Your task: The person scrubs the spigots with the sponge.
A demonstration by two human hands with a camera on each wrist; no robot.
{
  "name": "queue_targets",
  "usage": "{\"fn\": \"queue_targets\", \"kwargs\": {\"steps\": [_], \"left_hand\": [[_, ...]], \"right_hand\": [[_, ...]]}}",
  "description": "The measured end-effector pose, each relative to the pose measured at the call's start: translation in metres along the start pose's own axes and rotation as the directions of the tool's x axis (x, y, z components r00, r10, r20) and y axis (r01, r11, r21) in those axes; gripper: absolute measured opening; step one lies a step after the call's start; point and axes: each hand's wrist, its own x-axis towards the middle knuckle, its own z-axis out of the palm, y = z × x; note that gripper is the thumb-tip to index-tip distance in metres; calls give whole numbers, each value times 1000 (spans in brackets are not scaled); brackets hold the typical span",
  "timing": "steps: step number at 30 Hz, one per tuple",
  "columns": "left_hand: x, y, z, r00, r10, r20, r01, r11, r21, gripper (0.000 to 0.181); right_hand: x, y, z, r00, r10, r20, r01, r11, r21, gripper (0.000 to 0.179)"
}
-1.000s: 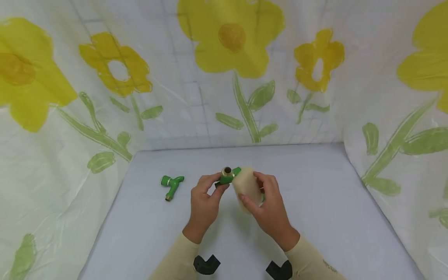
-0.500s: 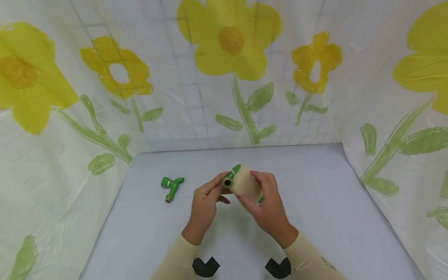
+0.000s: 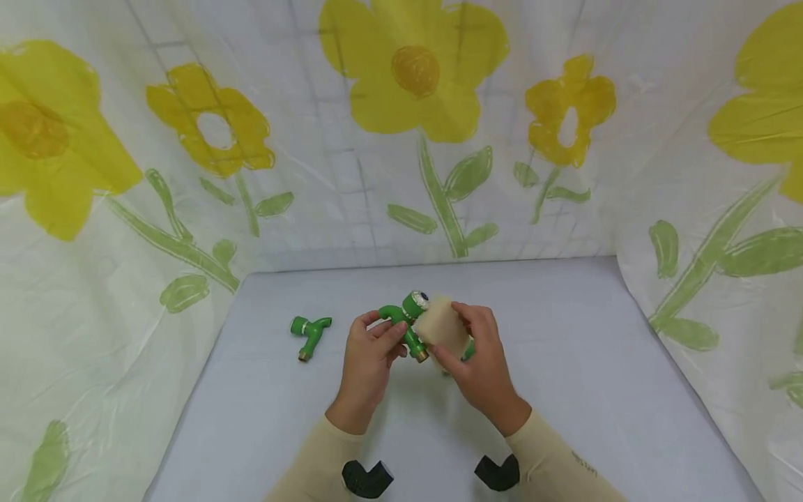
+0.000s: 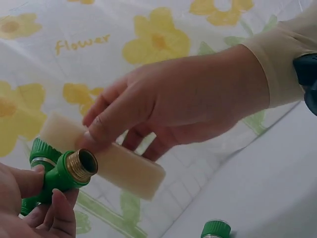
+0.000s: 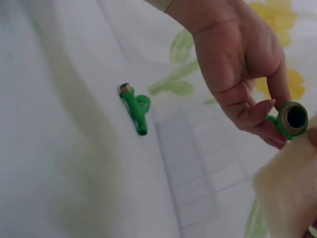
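My left hand (image 3: 370, 359) pinches a green tap (image 3: 410, 339) between thumb and fingers. Its threaded brass inlet points down and to the right, and its round knob faces up. My right hand (image 3: 486, 366) grips a thick cream sponge block (image 3: 442, 324) by its edges, right beside the tap. In the left wrist view the tap (image 4: 54, 176) overlaps the near end of the sponge (image 4: 129, 173). From the right wrist, the open brass inlet (image 5: 295, 119) shows just over the sponge (image 5: 287, 183). Both hands are raised over the table.
A second green tap (image 3: 310, 335) lies on the white table (image 3: 251, 432) to the left. Behind the sponge, another green piece (image 3: 468, 350) lies on the table, mostly hidden. A white sheet with painted yellow flowers (image 3: 416, 70) hangs around the table's back and sides.
My left hand has turned the tap over: its inlet, earlier facing up and then toward me, now points down to the right. The sponge has stayed nearly in place.
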Motion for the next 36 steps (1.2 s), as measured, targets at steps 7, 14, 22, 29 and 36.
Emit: {"fn": "queue_targets", "kwargs": {"steps": [7,14,22,29,36], "left_hand": [[-6,-5,4,990,120,68,-133,962,238,49],[-7,-2,2,942,319,102,-335,886,322,30],[-9,-5,-2,887,401,230,-463,764,450,25],[-6,-3,-14,898,371,238,-441,753,488,26],[-3,3,-18,883,341,323,-456,790,409,25]], "right_hand": [[21,-9,-8,987,-160,-20,158,985,-63,74],[12,-4,-6,995,-98,11,99,985,-142,70],[17,-11,-9,986,-167,-18,165,982,-95,73],[4,-9,-9,987,-152,46,155,985,-73,71],[17,-5,-25,995,-65,70,60,996,72,67]]}}
